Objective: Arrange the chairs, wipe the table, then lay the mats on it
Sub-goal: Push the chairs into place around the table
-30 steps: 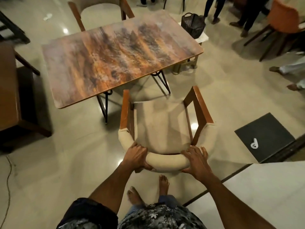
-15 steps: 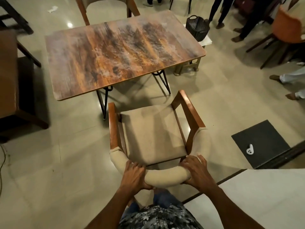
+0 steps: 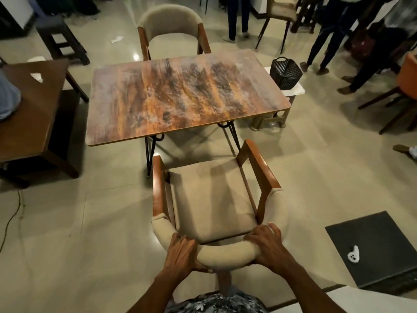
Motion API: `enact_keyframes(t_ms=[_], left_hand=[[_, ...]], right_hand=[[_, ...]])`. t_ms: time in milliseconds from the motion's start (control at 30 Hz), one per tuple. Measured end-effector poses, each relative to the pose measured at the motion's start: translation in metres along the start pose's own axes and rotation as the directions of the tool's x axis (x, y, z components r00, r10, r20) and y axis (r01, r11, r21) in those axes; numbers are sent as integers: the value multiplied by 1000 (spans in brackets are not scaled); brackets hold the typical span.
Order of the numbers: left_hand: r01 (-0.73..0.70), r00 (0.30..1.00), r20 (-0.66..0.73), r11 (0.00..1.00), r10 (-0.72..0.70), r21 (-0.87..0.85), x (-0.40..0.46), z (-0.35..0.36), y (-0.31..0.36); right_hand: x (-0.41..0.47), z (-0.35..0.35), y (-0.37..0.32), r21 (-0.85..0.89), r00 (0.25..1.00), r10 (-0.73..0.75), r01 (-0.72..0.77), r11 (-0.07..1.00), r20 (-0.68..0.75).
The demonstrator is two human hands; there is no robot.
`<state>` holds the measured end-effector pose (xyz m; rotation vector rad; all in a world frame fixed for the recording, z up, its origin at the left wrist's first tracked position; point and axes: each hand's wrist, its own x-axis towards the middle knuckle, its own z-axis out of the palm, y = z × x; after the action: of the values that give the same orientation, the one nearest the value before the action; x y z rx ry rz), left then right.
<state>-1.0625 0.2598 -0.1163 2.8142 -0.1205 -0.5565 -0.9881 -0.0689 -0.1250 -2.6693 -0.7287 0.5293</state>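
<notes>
A beige cushioned chair (image 3: 209,197) with brown wooden arms stands just in front of me, facing the table. My left hand (image 3: 180,254) grips the left part of its padded curved backrest, and my right hand (image 3: 266,247) grips the right part. The wooden table (image 3: 180,96) with black hairpin legs sits a short gap beyond the chair's front; its streaked top is bare. A second matching chair (image 3: 171,30) is tucked at the table's far side. No mats or cloth are in view.
A black basket (image 3: 285,73) rests on a small white stool right of the table. A dark table (image 3: 29,105) stands at left. People's legs (image 3: 237,16) and other chairs crowd the back right. A dark floor mat (image 3: 379,247) with a white controller lies at right.
The chair has slid toward the table and turned squarer to it, both hands still on its backrest. My view has lifted, so the far chair and the people show now.
</notes>
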Motion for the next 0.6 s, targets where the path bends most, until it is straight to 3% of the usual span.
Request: enact_keyframes(t_ms=[100, 233, 400, 533, 600], left_hand=[[-1, 999, -48, 1000, -1, -30, 16, -1, 10], [52, 998, 14, 996, -53, 70, 30, -7, 16], [169, 984, 54, 985, -168, -14, 44, -30, 33], [207, 971, 116, 978, -207, 14, 62, -46, 34], [233, 969, 84, 972, -233, 18, 67, -51, 33]], right_hand=[[14, -14, 19, -8, 999, -34, 34, 999, 14], [30, -30, 29, -42, 997, -61, 63, 997, 40], [51, -41, 40, -82, 994, -79, 86, 993, 82], [66, -48, 40, -116, 993, -80, 89, 989, 82], [69, -55, 36, -131, 994, -72, 83, 988, 83]])
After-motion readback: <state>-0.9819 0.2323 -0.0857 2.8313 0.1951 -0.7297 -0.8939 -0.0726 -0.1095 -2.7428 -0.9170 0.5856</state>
